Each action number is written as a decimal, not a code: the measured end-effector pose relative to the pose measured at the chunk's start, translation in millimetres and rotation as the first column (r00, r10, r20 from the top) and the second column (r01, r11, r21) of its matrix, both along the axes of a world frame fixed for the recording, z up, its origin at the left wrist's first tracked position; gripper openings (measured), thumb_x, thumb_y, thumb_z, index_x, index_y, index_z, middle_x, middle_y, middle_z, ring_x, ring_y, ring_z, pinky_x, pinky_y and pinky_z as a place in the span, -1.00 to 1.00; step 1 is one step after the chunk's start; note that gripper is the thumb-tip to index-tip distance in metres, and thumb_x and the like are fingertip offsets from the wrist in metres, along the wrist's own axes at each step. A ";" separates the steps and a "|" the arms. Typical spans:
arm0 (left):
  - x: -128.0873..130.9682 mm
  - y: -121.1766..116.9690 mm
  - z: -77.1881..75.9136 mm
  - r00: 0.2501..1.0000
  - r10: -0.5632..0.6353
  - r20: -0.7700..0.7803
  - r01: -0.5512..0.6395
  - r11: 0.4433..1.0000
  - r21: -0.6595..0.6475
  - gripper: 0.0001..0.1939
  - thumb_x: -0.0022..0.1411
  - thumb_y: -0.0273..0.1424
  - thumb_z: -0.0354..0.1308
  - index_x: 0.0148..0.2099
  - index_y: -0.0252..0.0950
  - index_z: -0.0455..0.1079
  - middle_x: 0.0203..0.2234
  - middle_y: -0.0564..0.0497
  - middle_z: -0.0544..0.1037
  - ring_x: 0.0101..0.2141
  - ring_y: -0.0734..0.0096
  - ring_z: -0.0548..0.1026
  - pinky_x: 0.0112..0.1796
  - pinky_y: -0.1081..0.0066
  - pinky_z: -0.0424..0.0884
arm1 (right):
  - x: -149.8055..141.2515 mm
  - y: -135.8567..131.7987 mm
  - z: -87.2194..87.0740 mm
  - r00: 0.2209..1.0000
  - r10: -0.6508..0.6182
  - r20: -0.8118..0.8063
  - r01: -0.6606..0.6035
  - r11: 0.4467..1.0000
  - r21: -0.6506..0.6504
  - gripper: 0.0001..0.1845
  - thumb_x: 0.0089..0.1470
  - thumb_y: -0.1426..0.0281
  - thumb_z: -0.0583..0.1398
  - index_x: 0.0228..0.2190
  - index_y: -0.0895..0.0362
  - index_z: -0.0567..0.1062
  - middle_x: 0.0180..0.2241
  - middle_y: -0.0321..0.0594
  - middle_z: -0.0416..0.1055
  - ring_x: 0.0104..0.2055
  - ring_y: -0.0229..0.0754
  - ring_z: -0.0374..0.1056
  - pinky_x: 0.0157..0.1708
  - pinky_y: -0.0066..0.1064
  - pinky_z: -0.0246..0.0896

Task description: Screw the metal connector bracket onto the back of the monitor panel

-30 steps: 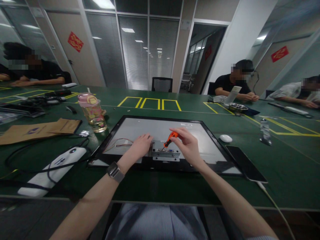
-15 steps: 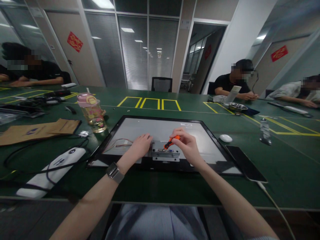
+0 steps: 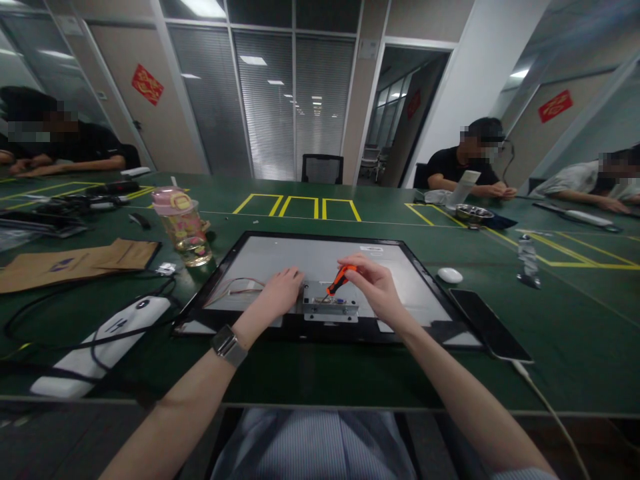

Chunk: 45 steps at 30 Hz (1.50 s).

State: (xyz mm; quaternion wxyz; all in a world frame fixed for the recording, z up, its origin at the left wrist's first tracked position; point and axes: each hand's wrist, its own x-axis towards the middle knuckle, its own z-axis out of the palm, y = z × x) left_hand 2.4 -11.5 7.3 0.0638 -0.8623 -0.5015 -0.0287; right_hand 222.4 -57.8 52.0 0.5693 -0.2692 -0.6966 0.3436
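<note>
In the head view, a flat display panel [image 3: 280, 257] with a black frame lies back side up in front of me. A metal bracket [image 3: 331, 311] with connectors stands at its near edge. My right hand [image 3: 373, 280] is closed round a small orange and black screwdriver [image 3: 341, 281], tilted, its tip down at the connector area of the bracket. My left hand [image 3: 283, 291] lies on the panel, fingers stretched out, fingertips against the bracket's left end. Thin wires [image 3: 245, 283] run left of that hand.
Left of the panel are a white power strip [image 3: 107, 343] with black cables, a brown paper bag [image 3: 80, 263] and a pink-lidded bottle [image 3: 184, 230]. On the right lie a phone [image 3: 490, 325] on a cable and a white rounded case [image 3: 450, 275]. Several people sit across the table.
The screwdriver has tilted slightly more upright in my right hand, which has shifted a little. My left hand stays in place. The whole view has moved very slightly.
</note>
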 end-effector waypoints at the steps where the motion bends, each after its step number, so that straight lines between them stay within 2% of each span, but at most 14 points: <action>1: 0.0 0.3 -0.3 1.000 -0.002 -0.001 0.002 1.000 0.000 -0.65 0.27 -0.58 -0.09 0.06 -0.32 0.29 -0.06 -0.18 0.42 -0.08 0.16 0.44 -0.10 0.24 0.34 | 0.0 -0.2 -0.6 1.000 0.009 0.003 -0.009 1.000 -0.008 -0.78 0.18 0.33 0.19 -0.13 -0.02 0.55 -0.21 -0.21 0.47 -0.15 -0.15 0.43 -0.12 -0.24 0.37; 5: 0.1 0.6 -0.9 1.000 0.000 -0.002 0.000 1.000 0.007 -0.66 0.29 -0.58 -0.10 0.08 -0.33 0.29 -0.05 -0.19 0.42 -0.06 0.17 0.43 -0.07 0.24 0.33 | -0.2 -3.7 1.4 0.999 0.016 0.051 -0.016 1.000 0.010 -0.72 0.27 0.34 0.09 -0.03 -0.03 0.48 -0.09 -0.18 0.50 -0.01 -0.12 0.40 0.04 -0.17 0.28; 9: 0.3 -0.9 0.6 1.000 -0.009 -0.012 0.009 1.000 0.014 -0.65 0.30 -0.57 -0.12 0.08 -0.34 0.29 -0.04 -0.19 0.42 -0.07 0.18 0.43 -0.07 0.24 0.33 | 3.0 -5.0 8.3 0.992 0.085 0.088 -0.087 0.996 0.014 -0.71 0.23 0.34 0.13 -0.03 -0.03 0.50 0.10 -0.18 0.37 0.15 -0.07 0.28 0.12 -0.15 0.21; 13: 0.7 -1.1 1.1 1.000 -0.004 -0.016 0.004 1.000 0.008 -0.66 0.30 -0.57 -0.12 0.07 -0.34 0.29 -0.04 -0.19 0.42 -0.06 0.16 0.43 -0.08 0.23 0.34 | 5.6 -1.7 7.3 0.983 0.162 0.084 -0.158 0.986 -0.050 -0.63 0.22 0.33 0.14 0.05 -0.05 0.44 0.06 -0.16 0.41 0.09 -0.06 0.35 0.09 -0.11 0.26; 14: 0.7 -0.8 0.8 1.000 -0.002 -0.015 0.003 1.000 0.007 -0.66 0.30 -0.56 -0.11 0.07 -0.33 0.30 -0.04 -0.19 0.42 -0.06 0.16 0.43 -0.08 0.23 0.34 | 5.1 -0.6 5.1 0.985 0.143 0.093 -0.137 0.989 -0.064 -0.63 0.23 0.33 0.13 0.07 -0.04 0.43 0.00 -0.15 0.47 0.05 -0.07 0.39 0.06 -0.10 0.28; 17: 0.2 0.4 -0.3 1.000 -0.006 -0.003 0.006 1.000 0.009 -0.67 0.29 -0.57 -0.10 0.05 -0.31 0.30 -0.06 -0.18 0.42 -0.07 0.18 0.43 -0.08 0.25 0.34 | 1.0 1.0 -1.6 0.995 -0.057 0.078 0.052 0.996 0.066 -0.67 0.12 0.37 0.25 -0.04 -0.05 0.52 -0.14 -0.19 0.51 -0.08 -0.09 0.43 -0.03 -0.17 0.35; 19: -0.4 1.0 -1.2 1.000 -0.012 0.002 0.012 1.000 0.011 -0.67 0.28 -0.58 -0.09 0.05 -0.32 0.30 -0.06 -0.18 0.42 -0.07 0.18 0.43 -0.08 0.25 0.34 | -1.9 -0.6 -2.9 0.977 -0.197 0.081 0.181 0.969 0.167 -0.72 0.09 0.37 0.27 -0.11 -0.04 0.56 -0.23 -0.20 0.49 -0.16 -0.11 0.43 -0.09 -0.19 0.36; 21: -0.7 1.4 -1.8 1.000 -0.013 0.002 0.013 1.000 0.014 -0.66 0.27 -0.59 -0.09 0.05 -0.32 0.29 -0.06 -0.19 0.42 -0.07 0.18 0.43 -0.08 0.25 0.34 | -3.3 -4.1 -0.8 0.964 -0.241 0.111 0.211 0.951 0.227 -0.72 0.16 0.38 0.21 -0.07 -0.03 0.54 -0.24 -0.18 0.48 -0.18 -0.11 0.43 -0.10 -0.18 0.36; 24: -0.6 1.1 -1.6 1.000 -0.014 -0.002 0.014 1.000 0.009 -0.68 0.29 -0.57 -0.09 0.05 -0.31 0.29 -0.05 -0.19 0.41 -0.08 0.17 0.43 -0.09 0.23 0.34 | -3.2 -8.3 2.7 0.982 -0.101 0.157 0.073 0.982 0.175 -0.63 0.26 0.39 0.07 0.07 -0.04 0.43 -0.05 -0.14 0.45 -0.05 -0.10 0.42 -0.01 -0.14 0.32; 26: -0.2 0.3 -0.7 1.000 -0.008 -0.001 0.008 1.000 0.002 -0.69 0.29 -0.57 -0.09 0.04 -0.30 0.29 -0.06 -0.19 0.41 -0.09 0.17 0.44 -0.10 0.22 0.35 | -3.1 -7.9 1.7 0.991 -0.016 0.133 0.001 0.994 0.112 -0.60 0.27 0.38 0.07 0.11 -0.06 0.38 -0.03 -0.16 0.44 -0.04 -0.12 0.42 -0.02 -0.15 0.34; 32: 0.0 -1.7 1.4 1.000 -0.012 0.006 0.012 1.000 0.009 -0.66 0.26 -0.60 -0.09 0.04 -0.32 0.30 -0.06 -0.19 0.41 -0.07 0.16 0.43 -0.09 0.23 0.35 | -5.0 -4.3 -4.2 0.975 -0.211 0.067 0.196 0.964 0.179 -0.76 0.10 0.35 0.28 -0.15 -0.05 0.57 -0.27 -0.21 0.39 -0.20 -0.14 0.36 -0.15 -0.24 0.35; 36: 0.1 -1.2 1.4 1.000 -0.007 0.012 0.007 1.000 -0.002 -0.67 0.27 -0.59 -0.08 0.04 -0.31 0.29 -0.07 -0.19 0.42 -0.09 0.18 0.44 -0.10 0.24 0.35 | -6.5 -10.8 2.6 0.995 -0.065 0.076 0.057 0.994 0.097 -0.71 0.26 0.31 0.10 -0.05 -0.04 0.52 -0.13 -0.14 0.38 -0.11 -0.11 0.38 -0.08 -0.18 0.33; 38: 0.7 -1.4 2.0 1.000 -0.003 0.018 0.003 1.000 -0.009 -0.68 0.28 -0.57 -0.09 0.04 -0.30 0.30 -0.07 -0.19 0.42 -0.09 0.17 0.43 -0.09 0.23 0.34 | -7.7 -12.1 4.1 0.999 -0.017 0.051 0.014 0.998 0.056 -0.71 0.25 0.32 0.10 -0.04 -0.04 0.51 -0.12 -0.15 0.40 -0.10 -0.11 0.39 -0.09 -0.18 0.34; 45: 1.0 -2.0 2.3 1.000 0.002 0.011 -0.002 1.000 -0.007 -0.65 0.26 -0.62 -0.09 0.05 -0.31 0.30 -0.06 -0.19 0.41 -0.07 0.18 0.43 -0.09 0.25 0.34 | -9.0 1.7 -9.3 0.980 -0.130 -0.152 0.129 0.992 -0.011 -0.97 0.01 0.35 0.32 -0.43 0.02 0.56 -0.37 -0.27 0.34 -0.28 -0.19 0.33 -0.28 -0.33 0.32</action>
